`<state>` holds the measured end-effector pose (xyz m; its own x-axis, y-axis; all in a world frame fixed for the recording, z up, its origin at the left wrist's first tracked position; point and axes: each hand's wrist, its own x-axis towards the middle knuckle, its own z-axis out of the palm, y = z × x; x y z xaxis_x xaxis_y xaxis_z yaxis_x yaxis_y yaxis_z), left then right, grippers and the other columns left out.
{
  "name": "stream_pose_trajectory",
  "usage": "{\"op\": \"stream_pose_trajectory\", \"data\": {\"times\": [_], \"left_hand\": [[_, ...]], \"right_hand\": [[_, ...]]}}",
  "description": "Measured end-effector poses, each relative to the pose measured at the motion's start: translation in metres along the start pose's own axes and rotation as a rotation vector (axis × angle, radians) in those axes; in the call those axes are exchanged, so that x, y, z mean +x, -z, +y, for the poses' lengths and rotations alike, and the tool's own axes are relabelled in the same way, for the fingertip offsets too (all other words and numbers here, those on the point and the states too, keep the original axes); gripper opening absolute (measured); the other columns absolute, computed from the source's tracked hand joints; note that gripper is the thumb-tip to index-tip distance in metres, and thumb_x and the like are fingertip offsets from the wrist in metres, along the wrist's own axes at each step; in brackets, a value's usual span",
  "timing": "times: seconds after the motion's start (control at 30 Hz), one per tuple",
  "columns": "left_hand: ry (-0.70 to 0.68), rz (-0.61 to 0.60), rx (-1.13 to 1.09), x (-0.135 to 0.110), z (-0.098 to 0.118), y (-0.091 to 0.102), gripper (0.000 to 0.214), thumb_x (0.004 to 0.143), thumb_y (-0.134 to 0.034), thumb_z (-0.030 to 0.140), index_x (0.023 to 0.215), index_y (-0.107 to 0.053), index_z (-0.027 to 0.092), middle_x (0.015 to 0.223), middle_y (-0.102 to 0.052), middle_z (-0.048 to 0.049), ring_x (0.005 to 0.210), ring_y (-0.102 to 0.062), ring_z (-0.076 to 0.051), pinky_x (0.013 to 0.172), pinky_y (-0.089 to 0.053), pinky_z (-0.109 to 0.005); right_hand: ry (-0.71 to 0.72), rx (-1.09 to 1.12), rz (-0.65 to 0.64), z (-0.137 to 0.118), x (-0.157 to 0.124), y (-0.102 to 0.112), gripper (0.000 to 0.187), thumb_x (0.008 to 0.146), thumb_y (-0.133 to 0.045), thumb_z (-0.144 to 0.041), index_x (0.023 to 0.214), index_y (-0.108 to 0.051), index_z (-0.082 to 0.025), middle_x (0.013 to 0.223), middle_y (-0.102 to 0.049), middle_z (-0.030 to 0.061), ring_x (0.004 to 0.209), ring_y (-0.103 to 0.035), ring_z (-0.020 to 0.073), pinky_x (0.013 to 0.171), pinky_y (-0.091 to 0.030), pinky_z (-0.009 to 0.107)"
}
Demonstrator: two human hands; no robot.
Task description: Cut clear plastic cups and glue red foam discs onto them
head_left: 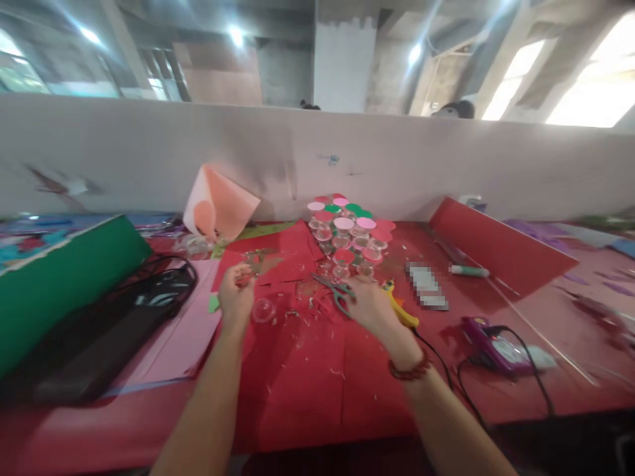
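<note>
My right hand (371, 305) is over a pair of scissors (337, 296) with green handles. Its fingers close at the handles, and the blades point left, just above the red table covering. My left hand (236, 294) is curled with the fingertips together. Whatever it may hold is too blurred to make out. Beside it on the table lies a small clear plastic cup (263, 310). Behind the scissors stands a cluster of clear cups (341, 270) topped with red, pink and green paper discs.
A yellow hot glue gun (403, 311) lies right of my right hand. Farther right are a phone (426, 286), a marker (469, 271) and a purple power box (499, 350) with cords. A black device (124, 324) and pink sheets (173, 340) lie left. Red scraps (278, 254) lie ahead.
</note>
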<state>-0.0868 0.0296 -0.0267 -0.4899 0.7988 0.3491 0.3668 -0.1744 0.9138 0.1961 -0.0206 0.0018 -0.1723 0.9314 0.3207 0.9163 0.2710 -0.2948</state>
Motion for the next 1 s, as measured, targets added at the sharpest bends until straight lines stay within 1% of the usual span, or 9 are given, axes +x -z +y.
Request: {"op": "stream_pose_trajectory", "data": {"times": [0.07,0.13,0.2,0.33,0.53,0.67,0.77,0.87,1.0], "left_hand": [[0.034,-0.095,0.051,-0.002,0.003,0.009,0.019,0.067,-0.066,0.024,0.085,-0.064,0.023,0.091,-0.069,-0.0061,0.089,-0.064,-0.022,0.083,-0.046,-0.034],[0.043,-0.294,0.195,-0.007,0.007,0.021,0.017,0.067,-0.07,0.032,0.081,-0.068,0.023,0.093,-0.071,-0.0087,0.095,-0.064,-0.027,0.091,-0.043,-0.039],[0.0,-0.382,0.363,-0.014,0.013,0.032,0.03,0.061,-0.076,0.038,0.085,-0.071,0.022,0.1,-0.071,-0.0125,0.103,-0.062,-0.032,0.096,-0.039,-0.042],[-0.058,-0.483,0.63,-0.03,0.018,0.041,0.052,0.057,-0.08,0.043,0.102,-0.072,0.02,0.111,-0.069,-0.0176,0.108,-0.059,-0.037,0.095,-0.039,-0.043],[-0.056,-0.519,0.657,-0.042,0.006,0.038,0.033,0.061,-0.079,0.028,0.093,-0.072,0.022,0.101,-0.072,-0.012,0.098,-0.063,-0.03,0.092,-0.04,-0.041],[-0.063,-0.35,0.379,-0.045,0.009,0.035,0.029,0.057,-0.08,0.026,0.084,-0.069,0.021,0.092,-0.07,-0.009,0.093,-0.063,-0.027,0.09,-0.041,-0.04],[0.075,-0.145,-0.084,-0.04,0.021,0.032,0.032,0.059,-0.078,0.028,0.085,-0.062,0.02,0.092,-0.067,-0.0047,0.09,-0.063,-0.022,0.084,-0.044,-0.036],[0.292,-0.214,-0.549,-0.028,0.033,0.027,0.038,0.056,-0.08,0.023,0.085,-0.056,0.02,0.085,-0.065,0.0,0.077,-0.063,-0.016,0.071,-0.046,-0.029],[0.383,-0.251,-0.789,-0.015,0.042,0.016,0.047,0.048,-0.082,0.012,0.088,-0.057,0.018,0.082,-0.066,0.0013,0.079,-0.065,-0.014,0.067,-0.044,-0.023]], "right_hand": [[-0.046,-0.145,-0.012,0.025,-0.012,0.006,0.034,0.076,-0.053,-0.012,0.105,-0.067,-0.022,0.106,-0.068,0.0102,0.093,-0.064,0.0248,0.077,-0.047,0.034],[-0.15,-0.29,-0.009,0.053,-0.024,0.005,0.027,0.075,-0.055,-0.017,0.097,-0.068,-0.023,0.101,-0.068,0.0134,0.09,-0.064,0.0293,0.071,-0.047,0.039],[-0.235,-0.362,-0.061,0.077,-0.032,0.0,0.021,0.074,-0.057,-0.023,0.092,-0.067,-0.023,0.096,-0.068,0.0154,0.085,-0.064,0.0332,0.064,-0.045,0.041],[-0.252,-0.291,-0.146,0.102,-0.039,-0.011,0.014,0.074,-0.054,-0.021,0.084,-0.063,-0.024,0.088,-0.067,0.015,0.077,-0.066,0.0315,0.061,-0.042,0.04],[-0.334,-0.219,-0.226,0.109,-0.033,-0.02,0.015,0.076,-0.048,-0.016,0.083,-0.06,-0.023,0.094,-0.064,0.02,0.079,-0.067,0.0294,0.064,-0.039,0.04],[-0.33,-0.236,-0.263,0.108,-0.031,-0.02,0.016,0.076,-0.05,-0.016,0.085,-0.061,-0.022,0.092,-0.064,0.0154,0.081,-0.067,0.0249,0.067,-0.041,0.034],[-0.331,-0.291,-0.258,0.101,-0.032,-0.016,0.023,0.075,-0.052,-0.015,0.097,-0.06,-0.016,0.097,-0.063,0.0153,0.085,-0.065,0.0241,0.068,-0.042,0.03],[-0.299,-0.347,-0.201,0.096,-0.037,-0.004,0.027,0.078,-0.05,-0.013,0.104,-0.059,-0.008,0.1,-0.063,0.0182,0.082,-0.064,0.0241,0.065,-0.043,0.029],[-0.344,-0.315,-0.026,0.092,-0.043,0.025,0.026,0.082,-0.045,-0.013,0.1,-0.063,-0.006,0.097,-0.064,0.0193,0.075,-0.064,0.0232,0.062,-0.042,0.029]]}}
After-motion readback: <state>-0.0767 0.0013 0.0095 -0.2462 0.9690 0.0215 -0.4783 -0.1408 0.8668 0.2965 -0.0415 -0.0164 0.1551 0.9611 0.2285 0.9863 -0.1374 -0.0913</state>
